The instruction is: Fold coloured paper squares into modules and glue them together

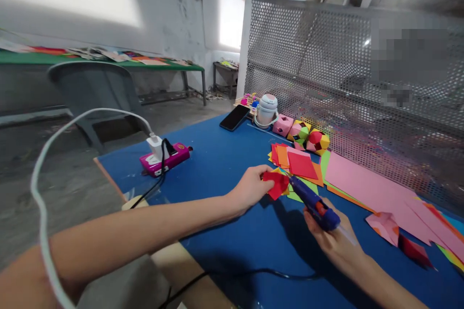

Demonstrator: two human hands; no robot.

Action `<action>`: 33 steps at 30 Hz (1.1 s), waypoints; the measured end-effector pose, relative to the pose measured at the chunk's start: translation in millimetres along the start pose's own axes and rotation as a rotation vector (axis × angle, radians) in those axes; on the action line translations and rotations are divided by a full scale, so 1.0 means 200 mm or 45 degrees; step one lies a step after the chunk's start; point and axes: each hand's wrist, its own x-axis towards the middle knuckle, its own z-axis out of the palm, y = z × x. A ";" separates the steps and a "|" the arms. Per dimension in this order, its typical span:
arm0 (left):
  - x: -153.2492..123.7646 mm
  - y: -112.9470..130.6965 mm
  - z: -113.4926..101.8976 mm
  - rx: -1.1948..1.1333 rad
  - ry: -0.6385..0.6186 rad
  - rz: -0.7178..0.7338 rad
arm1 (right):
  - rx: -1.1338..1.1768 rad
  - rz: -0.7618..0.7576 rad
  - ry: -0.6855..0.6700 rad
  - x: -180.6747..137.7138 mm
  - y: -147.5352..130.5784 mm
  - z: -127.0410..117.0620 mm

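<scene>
Pinched in the fingers of my left hand (252, 188) is a folded red paper piece (276, 184), with a bit of yellow showing behind it. My right hand (335, 234) is wrapped round a blue glue gun (313, 203). The gun's nozzle points at the red paper's right edge; whether it touches cannot be made out. Behind both hands lies a stack of red and orange paper squares (302, 164), with light green paper (308, 188) below it. Two folded pieces, one pink (384, 227) and one dark red (415, 251), lie right of my right hand.
On the blue table (203, 164) are a purple power strip (176, 157) with a white cable, a phone (235, 117), a white lidded container (267, 110), folded paper balls (299, 131) and pink sheets (369, 183). A black cord (261, 273) crosses the near side. A perforated metal screen (308, 53) stands behind.
</scene>
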 end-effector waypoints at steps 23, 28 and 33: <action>0.06 -0.08 0.20 0.032 -0.268 -0.136 | -0.253 -0.011 -0.051 -0.06 0.06 -0.06; 0.06 -0.08 0.20 0.024 -0.298 -0.202 | -0.249 0.004 -0.126 -0.07 0.09 -0.07; 0.07 -0.10 0.19 0.042 -0.273 -0.205 | -0.230 0.027 -0.101 -0.07 0.12 -0.07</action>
